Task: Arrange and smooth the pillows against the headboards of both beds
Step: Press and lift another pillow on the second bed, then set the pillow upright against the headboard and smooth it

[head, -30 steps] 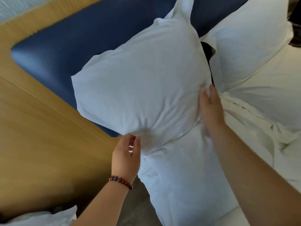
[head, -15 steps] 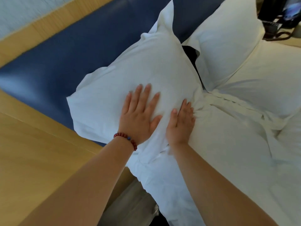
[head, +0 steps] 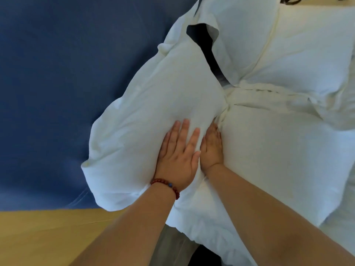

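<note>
Left hand: grip apart, fingers straight and spread, palm flat on the lower middle of the near pillow, holding nothing. Beaded bracelet on that wrist. Right hand: just beside the left, grip flat with fingers straight and close together. It is pushed into the crease where the pillow's right edge meets the duvet; fingertips partly buried in the fold.

The near pillow leans tilted against the blue headboard, its long left edge touching the padding. Its lower corner hangs just above the wooden panel. Its top corner overlaps the second pillow, with a dark gap between the two lower down. The second pillow sits at upper right on the duvet. A wide bare stretch of headboard lies left of the near pillow.
</note>
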### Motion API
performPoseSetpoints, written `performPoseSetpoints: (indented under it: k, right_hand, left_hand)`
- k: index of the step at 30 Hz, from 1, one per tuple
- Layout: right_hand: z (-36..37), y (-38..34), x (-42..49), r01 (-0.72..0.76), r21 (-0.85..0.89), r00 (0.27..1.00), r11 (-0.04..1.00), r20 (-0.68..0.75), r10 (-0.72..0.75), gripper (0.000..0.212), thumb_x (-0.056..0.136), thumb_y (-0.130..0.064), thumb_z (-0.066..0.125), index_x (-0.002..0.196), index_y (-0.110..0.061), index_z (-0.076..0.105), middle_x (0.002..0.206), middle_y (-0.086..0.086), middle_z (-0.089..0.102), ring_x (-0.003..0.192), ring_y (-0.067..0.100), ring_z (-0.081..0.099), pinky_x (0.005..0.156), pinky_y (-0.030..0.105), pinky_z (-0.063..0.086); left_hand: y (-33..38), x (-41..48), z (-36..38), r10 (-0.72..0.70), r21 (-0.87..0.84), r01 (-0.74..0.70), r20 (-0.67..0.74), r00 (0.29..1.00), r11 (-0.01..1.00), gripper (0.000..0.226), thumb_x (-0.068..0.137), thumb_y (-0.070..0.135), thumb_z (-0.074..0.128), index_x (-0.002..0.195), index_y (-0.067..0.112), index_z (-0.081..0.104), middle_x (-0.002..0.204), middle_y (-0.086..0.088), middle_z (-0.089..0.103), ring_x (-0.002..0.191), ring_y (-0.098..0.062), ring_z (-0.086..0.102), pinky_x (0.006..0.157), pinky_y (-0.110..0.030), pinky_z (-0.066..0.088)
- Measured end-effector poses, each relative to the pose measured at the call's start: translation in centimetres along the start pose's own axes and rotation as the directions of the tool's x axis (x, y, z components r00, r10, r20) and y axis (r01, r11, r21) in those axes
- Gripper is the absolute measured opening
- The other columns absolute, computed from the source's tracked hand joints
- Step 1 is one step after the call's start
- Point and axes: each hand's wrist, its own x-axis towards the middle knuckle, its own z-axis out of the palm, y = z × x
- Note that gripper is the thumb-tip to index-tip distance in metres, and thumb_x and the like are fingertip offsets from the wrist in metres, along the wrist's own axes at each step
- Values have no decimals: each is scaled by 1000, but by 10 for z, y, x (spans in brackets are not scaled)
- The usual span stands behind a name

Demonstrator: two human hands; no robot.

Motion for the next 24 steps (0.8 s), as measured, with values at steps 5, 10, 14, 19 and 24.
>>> performPoseSetpoints:
  k: [5, 10, 14, 19, 24]
  right_hand:
    - [-18, -5, -4, -51, 101, 996, 994, 81, 43, 81, 89, -59, 9, 156, -13, 16, 163, 2, 17, 149, 10, 12, 123, 31, 2]
    - [-60, -17, -45, -73, 66, 997, 995, 19, 72, 53, 105, -33, 35, 155, -26, 18, 164, -5, 12, 146, 1, 9, 115, 15, 4]
    - [-85, -10, -78, 82, -337, 997, 938, 13, -82, 60, 98, -47, 29, 150, -19, 36, 164, 1, 14, 150, 14, 5, 116, 24, 8]
    - [-112, 34, -117, 51, -698, 997, 714, -10, -80, 60, 96, -52, 29, 148, -27, 41, 161, 4, 23, 150, 25, 15, 122, 43, 10]
    - [-154, 77, -125, -86, -690, 996, 719, -52, 70, 65, 94, -68, 15, 154, -45, 4, 165, -5, -3, 151, 19, -1, 121, 39, -3]
  left_hand:
    - [-1, -1, -1, 23, -80, -22, 8, 1000, 997, 59, 97, 37, 32, 153, 18, 29, 162, -12, 14, 149, -27, 7, 121, -35, -8]
    - [1, -6, -12, 40, -134, -34, 47, 998, 990, 58, 97, 38, 29, 150, 16, 36, 161, -14, 17, 149, -28, 11, 121, -37, -7]
    - [17, -16, -17, 107, -172, -96, 57, 993, 980, 56, 97, 39, 29, 147, 18, 41, 159, -11, 25, 149, -30, 13, 120, -45, -4]
    - [50, -16, -2, 273, -138, -249, 208, 939, 959, 57, 98, 45, 26, 149, 23, 38, 157, -5, 33, 148, -25, 19, 118, -49, -10]
    - [57, 26, 27, 202, -73, -189, 428, 881, 979, 61, 100, 47, 9, 156, 24, 10, 164, 6, 9, 150, -13, -6, 102, -38, -37]
